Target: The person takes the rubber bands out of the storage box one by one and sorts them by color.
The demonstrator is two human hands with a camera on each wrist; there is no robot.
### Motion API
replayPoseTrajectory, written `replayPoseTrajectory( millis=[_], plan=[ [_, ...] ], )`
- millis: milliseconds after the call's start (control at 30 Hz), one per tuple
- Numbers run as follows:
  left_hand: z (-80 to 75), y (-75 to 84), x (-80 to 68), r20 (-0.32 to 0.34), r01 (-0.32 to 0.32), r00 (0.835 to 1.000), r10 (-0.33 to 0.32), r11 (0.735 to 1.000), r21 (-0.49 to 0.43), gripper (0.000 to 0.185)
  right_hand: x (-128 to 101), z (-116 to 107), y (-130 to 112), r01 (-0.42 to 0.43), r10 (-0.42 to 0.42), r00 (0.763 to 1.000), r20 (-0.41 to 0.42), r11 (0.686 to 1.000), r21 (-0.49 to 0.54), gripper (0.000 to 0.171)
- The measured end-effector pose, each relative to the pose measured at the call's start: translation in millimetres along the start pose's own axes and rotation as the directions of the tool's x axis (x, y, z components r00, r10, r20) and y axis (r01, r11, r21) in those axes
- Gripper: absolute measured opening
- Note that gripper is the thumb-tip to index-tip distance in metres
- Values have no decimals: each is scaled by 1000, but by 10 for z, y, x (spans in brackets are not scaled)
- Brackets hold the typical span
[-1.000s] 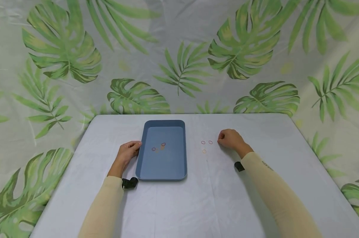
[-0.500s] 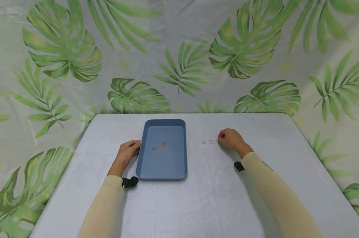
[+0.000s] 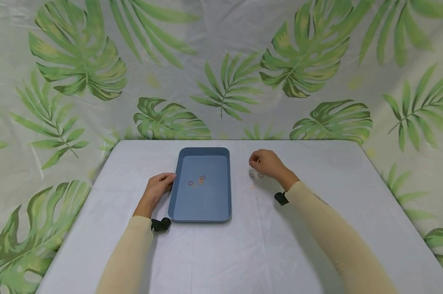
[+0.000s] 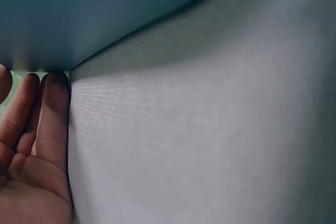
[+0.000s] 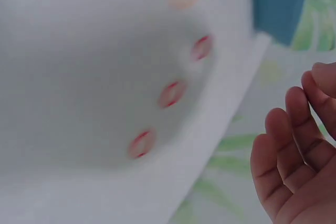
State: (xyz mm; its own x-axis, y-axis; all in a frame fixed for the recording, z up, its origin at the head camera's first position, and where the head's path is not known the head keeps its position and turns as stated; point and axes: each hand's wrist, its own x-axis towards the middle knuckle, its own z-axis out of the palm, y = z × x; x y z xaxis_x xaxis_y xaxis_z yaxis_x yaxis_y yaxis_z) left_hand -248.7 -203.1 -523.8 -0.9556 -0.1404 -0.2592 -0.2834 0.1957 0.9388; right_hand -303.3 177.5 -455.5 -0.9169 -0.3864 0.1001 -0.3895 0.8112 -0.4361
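My left hand (image 3: pixel 158 188) rests at the left side of the blue tray (image 3: pixel 173 204). In the left wrist view its fingers (image 4: pixel 52 124) lie fairly straight, tips against the tray wall. Over the far part of the table, right of the tray, hovers my right hand (image 3: pixel 267 162). Its fingers (image 5: pixel 281 148) are loosely bent, thumb near the index fingertip, and no object shows between them. Below it lie thin red rubber bands (image 3: pixel 260 175) and an orange rubber band (image 3: pixel 252 186). Three red bands in a row, including a lower one (image 5: pixel 142 144), show blurred in the right wrist view.
Several small bands, among them a purple-red band (image 3: pixel 190 183), lie inside the tray. A white cloth covers the table (image 3: pixel 221 257). Behind its far edge hangs a leaf-patterned curtain (image 3: pixel 240 77).
My right hand has lifted from the right end of the red row and moved left and farther back, leaving a third red band on the table. The left hand has stayed at the tray.
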Motion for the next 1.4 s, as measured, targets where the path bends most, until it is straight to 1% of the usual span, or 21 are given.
replayPoseTrajectory(
  millis=[133,267,433,567,733,933,1200,1233,1267,1400],
  plan=[
    [2,9,2,-7,0,1000,0,1000,-4,46,81,-37,-269,71,-71,997,12,997,20,17],
    [-2,14,2,-1,-3,1000,3,1000,-5,46,159,-36,-521,148,-149,988,40,988,30,16],
    [-24,17,-14,-5,3,1000,-3,1000,1,45,261,-9,-862,215,-220,972,80,975,60,18],
    [-24,7,-16,-11,-12,1000,12,1000,-2,44,359,71,-1091,238,-245,964,104,969,73,19],
    [-2,-16,-6,10,0,1000,0,1000,-12,43,449,245,-1213,213,-226,965,135,972,103,17],
    [2,-1,-2,1,0,1000,1,1000,-12,43,518,471,-1284,181,-206,967,147,969,166,16],
    [-2,16,-6,-3,-7,1000,7,1000,-14,43,574,716,-1257,70,-103,981,163,978,194,15],
    [-2,22,-13,-2,-6,1000,6,1000,-23,43,573,736,-1251,60,-93,982,163,978,197,14],
    [-2,62,-48,0,-4,1000,4,1000,-24,43,569,751,-1247,50,-85,983,164,977,206,14],
    [-3,69,-60,-6,2,1000,-2,1000,-22,41,545,790,-1235,19,-58,982,177,977,214,15]
  ],
)
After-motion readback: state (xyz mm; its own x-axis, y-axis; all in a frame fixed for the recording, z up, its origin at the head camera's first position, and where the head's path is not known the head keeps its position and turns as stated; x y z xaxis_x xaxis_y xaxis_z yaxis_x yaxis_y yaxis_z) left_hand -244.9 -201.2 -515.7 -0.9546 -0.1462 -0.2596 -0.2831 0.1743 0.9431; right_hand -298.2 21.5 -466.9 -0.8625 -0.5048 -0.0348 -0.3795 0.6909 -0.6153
